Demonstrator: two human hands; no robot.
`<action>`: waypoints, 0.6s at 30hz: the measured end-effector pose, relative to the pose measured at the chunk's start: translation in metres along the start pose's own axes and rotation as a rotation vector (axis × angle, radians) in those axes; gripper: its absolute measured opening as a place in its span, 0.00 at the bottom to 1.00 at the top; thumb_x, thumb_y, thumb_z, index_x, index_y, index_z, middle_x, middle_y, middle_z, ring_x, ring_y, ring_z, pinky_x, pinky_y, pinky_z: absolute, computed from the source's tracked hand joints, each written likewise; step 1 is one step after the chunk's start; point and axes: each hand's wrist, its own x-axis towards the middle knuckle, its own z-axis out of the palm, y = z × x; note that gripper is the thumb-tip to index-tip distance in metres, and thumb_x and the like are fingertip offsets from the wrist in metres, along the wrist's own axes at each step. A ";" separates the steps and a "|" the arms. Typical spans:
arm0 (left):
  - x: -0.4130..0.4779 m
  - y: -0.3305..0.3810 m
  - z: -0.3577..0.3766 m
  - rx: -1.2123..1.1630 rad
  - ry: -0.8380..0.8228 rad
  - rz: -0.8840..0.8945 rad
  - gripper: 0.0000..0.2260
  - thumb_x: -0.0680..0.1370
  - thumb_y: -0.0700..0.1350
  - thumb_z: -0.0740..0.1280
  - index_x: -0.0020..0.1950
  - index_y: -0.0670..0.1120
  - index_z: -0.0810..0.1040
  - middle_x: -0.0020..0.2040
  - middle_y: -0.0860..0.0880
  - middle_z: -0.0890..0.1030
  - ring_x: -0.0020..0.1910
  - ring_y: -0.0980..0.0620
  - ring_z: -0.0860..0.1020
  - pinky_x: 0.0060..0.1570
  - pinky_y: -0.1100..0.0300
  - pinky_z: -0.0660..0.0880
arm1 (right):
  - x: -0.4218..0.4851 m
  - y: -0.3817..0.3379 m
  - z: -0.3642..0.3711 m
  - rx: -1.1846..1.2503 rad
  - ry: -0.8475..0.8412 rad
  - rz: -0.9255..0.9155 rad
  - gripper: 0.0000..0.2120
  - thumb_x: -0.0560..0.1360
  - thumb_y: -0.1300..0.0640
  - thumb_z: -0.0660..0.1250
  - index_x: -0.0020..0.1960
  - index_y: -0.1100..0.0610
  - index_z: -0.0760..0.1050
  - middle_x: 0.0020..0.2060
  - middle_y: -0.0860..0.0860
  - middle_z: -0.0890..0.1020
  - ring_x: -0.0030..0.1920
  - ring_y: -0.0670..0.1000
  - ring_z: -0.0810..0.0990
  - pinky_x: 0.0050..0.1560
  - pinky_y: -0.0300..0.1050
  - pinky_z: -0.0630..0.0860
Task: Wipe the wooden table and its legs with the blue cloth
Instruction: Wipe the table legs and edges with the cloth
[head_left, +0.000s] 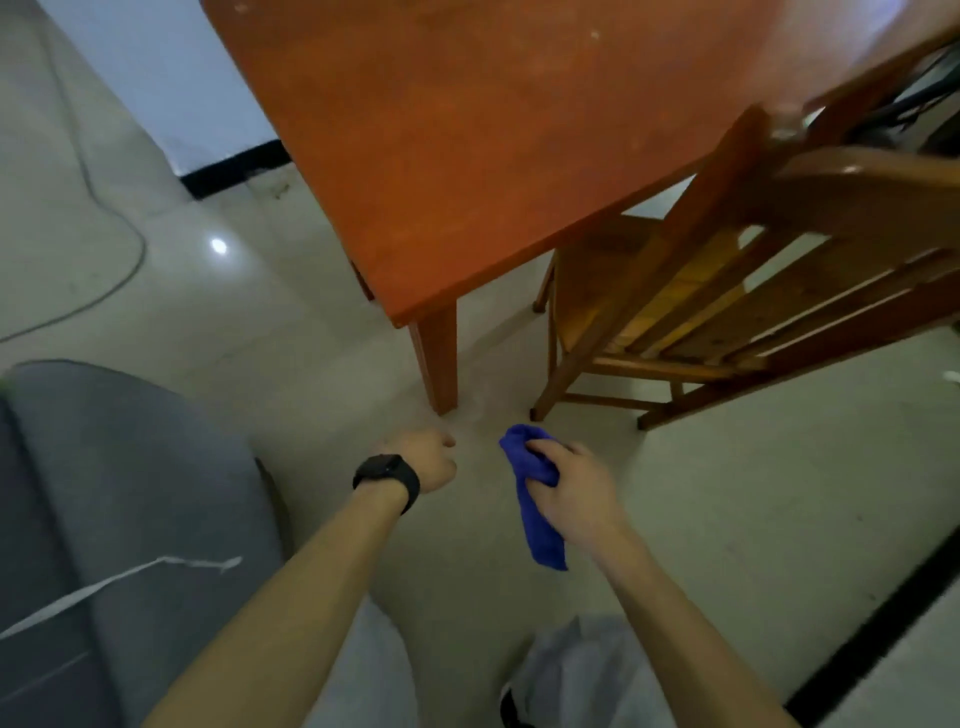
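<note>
1. below the near corner of the wooden table (467, 156), low over the pale floor (727, 493): the blue cloth (535, 514), bunched in the right hand (576, 493) and touching no wood.
2. gripped with the right fingers (545, 449) curled round its upper bunch; loose tail hanging down past the wrist, long axis pointing roughly toward the table.
3. beside it, apart: the left hand (428, 460), black watch (387, 475) at the wrist, fingers curled under into a fist, nothing seen in them.
4. straight ahead of both hands: the near table leg (439, 358), upright, long axis vertical, foot on the floor just beyond the left knuckles.
5. seen from the cloth, ahead and slightly to the left; near, not touching. closer to the left hand, yet cloth only in the right.
6. judged as the coming move: reaching forward and left with the right hand, folding the cloth round the leg, stroking up and down its length.
7. pale specks on the table top; whether wiped already, impossible to tell.
8. just right of the leg: a wooden chair (727, 291), pushed partly under the table, its front foot near the cloth. possibly tight for the right arm on that side.
9. far left: a grey upholstered seat (130, 493) and a cable (111, 218) on the floor, both well apart from the leg.
</note>
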 end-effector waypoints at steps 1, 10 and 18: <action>-0.030 0.012 -0.013 0.035 0.006 0.002 0.21 0.81 0.50 0.61 0.75 0.55 0.68 0.71 0.48 0.73 0.66 0.46 0.74 0.63 0.51 0.74 | -0.022 -0.012 -0.029 -0.001 0.003 -0.004 0.21 0.76 0.53 0.65 0.69 0.44 0.71 0.58 0.50 0.75 0.53 0.53 0.79 0.54 0.41 0.73; -0.176 0.102 -0.132 -0.025 0.174 0.070 0.17 0.81 0.49 0.61 0.70 0.54 0.73 0.69 0.49 0.75 0.63 0.46 0.76 0.59 0.53 0.75 | -0.130 -0.112 -0.251 0.169 0.234 -0.213 0.22 0.75 0.53 0.68 0.68 0.42 0.71 0.56 0.42 0.74 0.52 0.44 0.76 0.51 0.34 0.69; -0.099 0.135 -0.245 0.072 0.325 0.128 0.19 0.80 0.54 0.59 0.72 0.57 0.69 0.72 0.49 0.69 0.65 0.45 0.71 0.57 0.48 0.76 | -0.020 -0.187 -0.384 0.444 0.522 -0.319 0.16 0.77 0.53 0.68 0.63 0.42 0.72 0.52 0.38 0.79 0.50 0.35 0.77 0.46 0.28 0.71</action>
